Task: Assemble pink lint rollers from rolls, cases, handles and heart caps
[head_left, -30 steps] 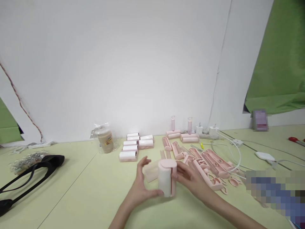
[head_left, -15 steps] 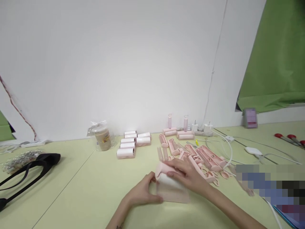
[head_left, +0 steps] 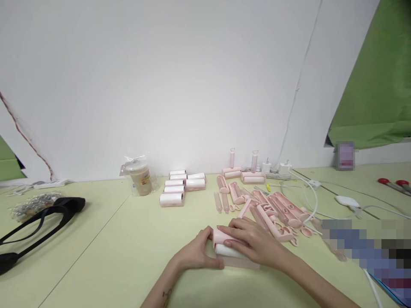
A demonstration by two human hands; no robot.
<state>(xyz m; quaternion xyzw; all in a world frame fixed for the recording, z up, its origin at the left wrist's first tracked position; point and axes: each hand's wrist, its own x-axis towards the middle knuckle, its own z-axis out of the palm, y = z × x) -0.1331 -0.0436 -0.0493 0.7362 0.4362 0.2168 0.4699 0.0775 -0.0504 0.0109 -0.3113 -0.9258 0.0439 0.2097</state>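
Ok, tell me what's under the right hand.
Under the right hand lies a pink lint roller on its side on the table, its white roll showing below the fingers. The left hand grips its left end. The part beneath the palm is covered.

I see a small assembly workshop: pink plastic roller parts (head_left: 282, 211) and white paper rolls (head_left: 175, 191) cover a pale-green worktable (head_left: 105, 256).

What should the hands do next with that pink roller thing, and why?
Probably press the pink cover down with the right hand while the left hand braces its end: the white roll shows under the cover's edge, so it looks not fully shut.
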